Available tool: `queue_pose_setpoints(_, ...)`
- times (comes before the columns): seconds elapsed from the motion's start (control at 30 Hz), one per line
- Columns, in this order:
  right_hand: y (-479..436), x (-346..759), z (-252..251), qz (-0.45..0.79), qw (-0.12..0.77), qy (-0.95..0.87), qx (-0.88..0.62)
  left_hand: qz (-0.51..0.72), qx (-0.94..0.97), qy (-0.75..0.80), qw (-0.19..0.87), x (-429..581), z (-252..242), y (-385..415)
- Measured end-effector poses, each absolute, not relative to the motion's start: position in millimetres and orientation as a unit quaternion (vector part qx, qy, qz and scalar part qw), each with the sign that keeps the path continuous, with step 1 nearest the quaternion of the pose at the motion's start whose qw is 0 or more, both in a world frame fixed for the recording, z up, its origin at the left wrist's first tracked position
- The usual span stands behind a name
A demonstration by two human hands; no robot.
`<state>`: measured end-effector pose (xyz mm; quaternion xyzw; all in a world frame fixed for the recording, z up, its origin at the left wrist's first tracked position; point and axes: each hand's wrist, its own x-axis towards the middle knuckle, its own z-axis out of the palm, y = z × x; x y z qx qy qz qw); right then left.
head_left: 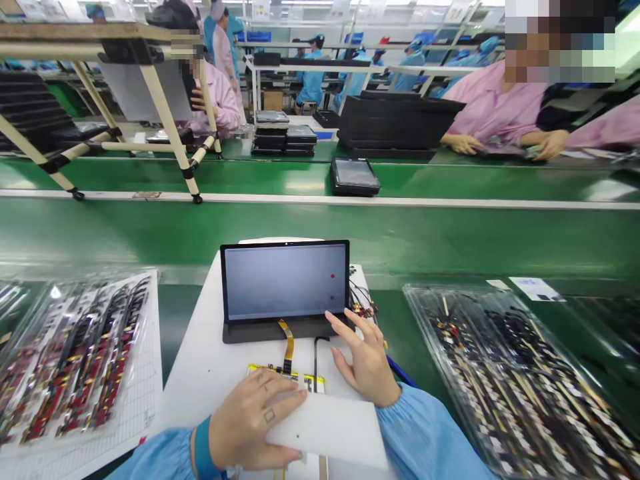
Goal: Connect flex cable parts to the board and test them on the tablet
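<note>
A tablet screen [286, 283], lit pale grey with a small red dot at its right side, leans upright on a dark stand [260, 331]. A gold flex cable [289, 343] runs down from it to a yellow-edged part [315, 381], mostly covered. My left hand [255, 420] has its fingers and thumb closed over a flat white block [335, 423] lying on that part. My right hand [367, 357] is open with fingers spread, its fingertips by the screen's lower right corner. A thin black strip [316, 360] lies between the hands.
Clear trays of cable parts stand left [90, 360] and right [520, 380] of the white work board [200, 333]. Beyond are a green conveyor [450, 233], a tablet stack [355, 177], a pipe rack [165, 113] and co-workers in pink and blue.
</note>
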<state>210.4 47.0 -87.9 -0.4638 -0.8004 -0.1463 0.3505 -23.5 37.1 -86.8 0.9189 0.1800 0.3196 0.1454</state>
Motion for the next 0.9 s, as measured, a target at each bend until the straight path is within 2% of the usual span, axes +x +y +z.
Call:
queue_pose_setpoints(0.23,40,222,-67,-0.078,0.398,-0.772,-0.490,0.321,0.920,0.181,0.131,-25,-89,41)
queue_pose_setpoints(0.3,25,220,-55,-0.022,0.360,-0.795,-0.487,0.315,0.924,0.181,0.121,-24,-88,41)
queue_pose_setpoints(0.37,7,212,-44,0.061,0.271,-0.834,-0.477,0.305,0.928,0.181,0.113,-23,-84,40)
queue_pose_setpoints(0.47,-20,203,-35,0.090,0.191,-0.861,-0.463,0.278,0.935,0.190,0.110,-19,-76,35)
queue_pose_setpoints(0.57,-39,208,-38,0.054,0.193,-0.859,-0.471,0.273,0.937,0.191,0.104,-14,-69,30)
queue_pose_setpoints(0.7,-55,231,-56,-0.092,0.218,-0.807,-0.541,0.269,0.923,0.258,0.099,-3,-66,20)
queue_pose_setpoints(0.8,-64,240,-76,-0.177,0.204,-0.751,-0.603,0.254,0.902,0.334,0.103,9,-69,11)
queue_pose_setpoints(0.9,-73,232,-95,-0.172,0.186,-0.724,-0.642,0.219,0.885,0.406,0.066,21,-73,5)
